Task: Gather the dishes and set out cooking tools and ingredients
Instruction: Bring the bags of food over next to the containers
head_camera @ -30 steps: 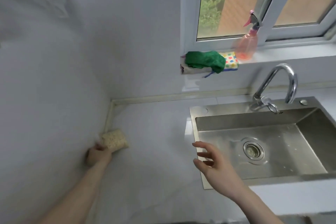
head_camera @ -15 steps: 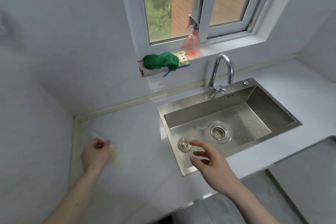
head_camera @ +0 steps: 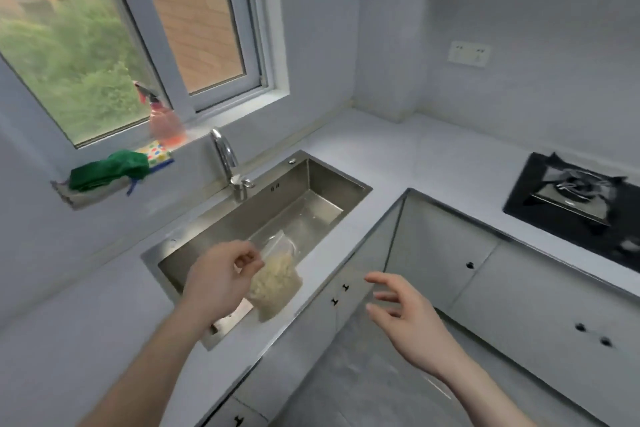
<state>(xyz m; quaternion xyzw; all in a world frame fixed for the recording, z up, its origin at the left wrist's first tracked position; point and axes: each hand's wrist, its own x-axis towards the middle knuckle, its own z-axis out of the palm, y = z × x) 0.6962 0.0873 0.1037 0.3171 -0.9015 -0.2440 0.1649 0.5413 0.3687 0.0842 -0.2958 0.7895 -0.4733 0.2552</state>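
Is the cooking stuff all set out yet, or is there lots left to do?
Lots left, it seems. Nothing looks set out yet: the countertop beside the gas stove shows no dishes or tools. In hand now: the left hand pinches a clear bag of pale noodles above the sink edge, while the right hand is open and holds nothing. The bag still needs setting down, and dishes and tools still need gathering.

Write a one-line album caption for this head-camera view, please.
Left hand carries a clear bag of noodles over the steel sink; right hand open.
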